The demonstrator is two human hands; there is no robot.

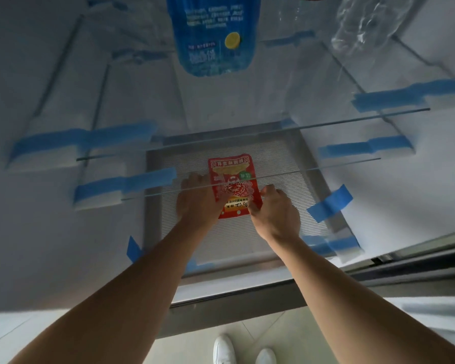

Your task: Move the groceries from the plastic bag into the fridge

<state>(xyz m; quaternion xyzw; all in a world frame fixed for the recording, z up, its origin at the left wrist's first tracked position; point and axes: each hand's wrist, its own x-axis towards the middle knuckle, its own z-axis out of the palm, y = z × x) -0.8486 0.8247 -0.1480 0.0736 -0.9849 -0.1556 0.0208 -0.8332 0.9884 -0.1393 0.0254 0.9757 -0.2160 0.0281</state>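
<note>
2 hands are gripping the red packet (233,179): the left hand (197,203) is clasping its left edge, the right hand (276,214) is pinching its near right corner. Outstretched arms are holding it low inside the fridge (37,74), beneath the glass shelves (247,135).

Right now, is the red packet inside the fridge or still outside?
Inside: the red packet sits beneath glass shelves, above the ribbed floor, left hand and right hand holding it.

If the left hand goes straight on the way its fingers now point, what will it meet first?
Most likely the ribbed panel, just past the left hand that holds the red packet; the depth is unclear.
</note>
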